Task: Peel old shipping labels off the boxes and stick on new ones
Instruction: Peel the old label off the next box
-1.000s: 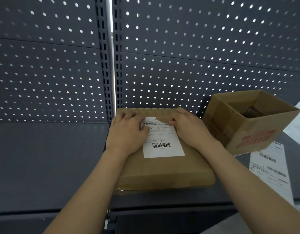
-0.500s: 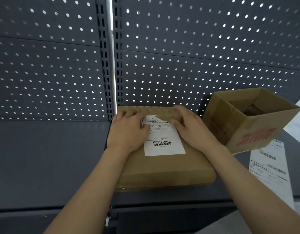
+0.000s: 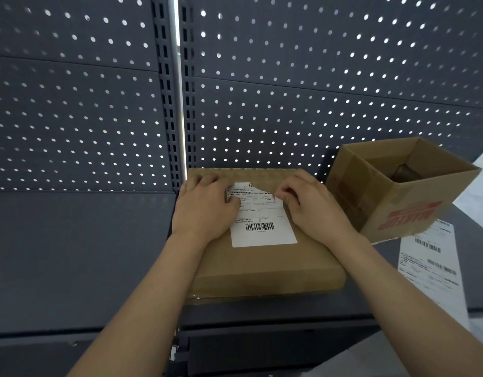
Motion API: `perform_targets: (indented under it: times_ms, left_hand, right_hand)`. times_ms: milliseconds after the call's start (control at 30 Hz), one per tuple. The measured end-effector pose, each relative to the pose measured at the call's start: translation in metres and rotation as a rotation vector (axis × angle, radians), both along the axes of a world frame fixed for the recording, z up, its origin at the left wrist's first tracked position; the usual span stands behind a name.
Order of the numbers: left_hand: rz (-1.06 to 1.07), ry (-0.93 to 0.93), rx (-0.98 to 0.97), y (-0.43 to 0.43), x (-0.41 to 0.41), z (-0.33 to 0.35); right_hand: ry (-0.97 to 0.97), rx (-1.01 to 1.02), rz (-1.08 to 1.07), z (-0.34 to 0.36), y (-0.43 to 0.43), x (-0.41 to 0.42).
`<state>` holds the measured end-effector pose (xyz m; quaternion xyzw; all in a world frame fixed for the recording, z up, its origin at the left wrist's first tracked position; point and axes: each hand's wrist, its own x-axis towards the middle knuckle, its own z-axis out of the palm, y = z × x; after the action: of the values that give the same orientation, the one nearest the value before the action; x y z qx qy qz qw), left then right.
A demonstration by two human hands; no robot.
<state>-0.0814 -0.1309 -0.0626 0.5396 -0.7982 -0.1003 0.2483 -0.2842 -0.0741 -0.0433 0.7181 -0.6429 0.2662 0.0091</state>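
Note:
A flat brown cardboard box lies on the dark shelf in front of me. A white shipping label with a barcode is stuck on its top; the label's far right corner is torn away. My left hand rests on the box at the label's left edge, fingers flat. My right hand sits at the label's upper right, its fingertips curled and pinching the torn edge of the label.
An open cardboard box with red print stands tilted at the right, something dark inside. A sheet of white labels lies on the shelf below it. A perforated dark back panel rises behind. The shelf front edge runs below the flat box.
The right hand has shifted right and pulled at the label's top right corner, where a torn gap now shows. The left hand has stayed put on the box.

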Motion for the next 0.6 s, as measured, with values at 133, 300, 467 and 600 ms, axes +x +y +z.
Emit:
perform_targets:
  times_ms: [133, 300, 467, 600]
  left_hand:
    - [0.000, 0.005, 0.004, 0.000, 0.000, 0.001]
    - [-0.002, 0.010, 0.008, 0.000, 0.001, 0.001]
    - [-0.007, 0.007, 0.010, 0.001, 0.000, 0.001]
    - [-0.013, 0.001, 0.006, 0.001, 0.000, 0.001]
  right_hand:
    - [0.036, -0.019, 0.030, 0.003, 0.005, 0.003]
    - [-0.020, -0.079, 0.077, 0.003, 0.014, 0.006]
    - [-0.200, -0.181, 0.111, 0.005, 0.021, 0.009]
    - [-0.292, -0.274, 0.149, 0.006, 0.024, 0.010]
